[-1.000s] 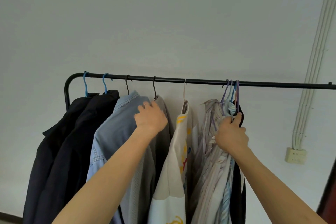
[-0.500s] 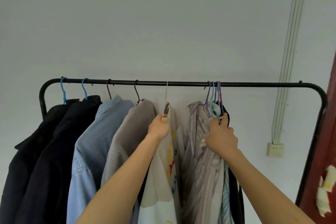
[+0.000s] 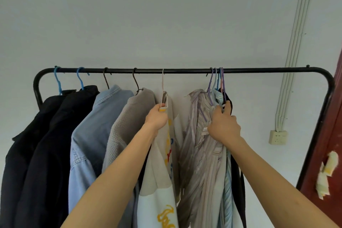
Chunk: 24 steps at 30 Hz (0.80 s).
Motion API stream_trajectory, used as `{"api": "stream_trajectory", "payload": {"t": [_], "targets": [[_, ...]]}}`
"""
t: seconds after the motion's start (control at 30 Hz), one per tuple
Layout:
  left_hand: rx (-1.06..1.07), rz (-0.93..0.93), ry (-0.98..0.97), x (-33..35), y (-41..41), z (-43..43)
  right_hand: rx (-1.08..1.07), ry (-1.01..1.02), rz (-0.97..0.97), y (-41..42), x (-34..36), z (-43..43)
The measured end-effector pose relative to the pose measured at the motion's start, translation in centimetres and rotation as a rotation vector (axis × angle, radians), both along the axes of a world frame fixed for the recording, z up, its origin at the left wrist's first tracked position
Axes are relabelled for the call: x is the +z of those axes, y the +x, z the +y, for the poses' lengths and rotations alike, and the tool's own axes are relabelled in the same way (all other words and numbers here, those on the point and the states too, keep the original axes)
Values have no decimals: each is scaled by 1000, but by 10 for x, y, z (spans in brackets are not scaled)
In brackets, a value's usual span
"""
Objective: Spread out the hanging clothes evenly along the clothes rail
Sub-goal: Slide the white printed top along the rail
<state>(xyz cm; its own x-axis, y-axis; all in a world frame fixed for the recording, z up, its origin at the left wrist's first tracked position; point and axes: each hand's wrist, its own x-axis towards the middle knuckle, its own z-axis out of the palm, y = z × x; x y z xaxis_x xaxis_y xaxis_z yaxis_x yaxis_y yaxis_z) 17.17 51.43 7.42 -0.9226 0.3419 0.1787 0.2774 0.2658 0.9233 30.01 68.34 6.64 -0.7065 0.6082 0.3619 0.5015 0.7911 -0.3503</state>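
A black clothes rail (image 3: 185,70) spans the view. From the left hang two dark jackets (image 3: 37,144), a light blue denim shirt (image 3: 92,135) and a beige knit top (image 3: 125,131), spaced apart. My left hand (image 3: 157,118) grips the collar and pale pink hanger of a cream printed shirt (image 3: 159,172) near the middle. My right hand (image 3: 223,127) clutches a bunch of several hangers (image 3: 217,81) carrying a striped shirt (image 3: 199,153), a pale blue one and a dark garment, packed tight together. A gap on the rail separates the cream shirt's hook from the bunch.
The rail's right stretch (image 3: 277,70) is bare up to its bent corner post (image 3: 322,116). A white wall with cable conduits (image 3: 294,42) and a socket (image 3: 278,136) lies behind. A dark red door (image 3: 331,153) with paper scraps stands at the right edge.
My left hand left the beige knit top and took the cream shirt's hanger. The cream shirt and the bunch in my right hand now stand further apart. The view has swung right, revealing the rail's end.
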Motion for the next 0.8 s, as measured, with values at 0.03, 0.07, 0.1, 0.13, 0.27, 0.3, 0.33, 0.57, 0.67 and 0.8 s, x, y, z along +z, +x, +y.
{"api": "stream_trajectory", "payload": {"t": [0.03, 0.07, 0.1, 0.13, 0.27, 0.3, 0.33, 0.57, 0.67, 0.8], "targets": [[-32, -15, -11, 0, 0, -1, 0, -4, -1, -1, -1, 0], [-62, -31, -21, 1, 0, -2, 1, -7, -1, -2, -1, 1], [-88, -48, -21, 1, 1, -1, 0, -10, 1, -3, -2, 1], [-108, -62, -16, 2, 2, 0, 0, -13, 4, -4, -3, 1], [-118, -79, 2, 3, 9, 12, -3, -14, 13, -7, -4, 3], [-123, -82, 8, 3, 11, 16, -3, -14, 16, -7, -5, 3], [-132, -85, 12, 2, 14, 20, -2, -14, 19, -7, -5, 4], [-51, -43, -45, 1, 18, 23, 52, -10, 85, 3, -5, 15], [103, 112, -300, -3, 23, 24, 100, -31, 109, 8, -4, 18], [254, 585, -292, 0, 37, 43, 173, -147, 203, 12, -4, 27]]}}
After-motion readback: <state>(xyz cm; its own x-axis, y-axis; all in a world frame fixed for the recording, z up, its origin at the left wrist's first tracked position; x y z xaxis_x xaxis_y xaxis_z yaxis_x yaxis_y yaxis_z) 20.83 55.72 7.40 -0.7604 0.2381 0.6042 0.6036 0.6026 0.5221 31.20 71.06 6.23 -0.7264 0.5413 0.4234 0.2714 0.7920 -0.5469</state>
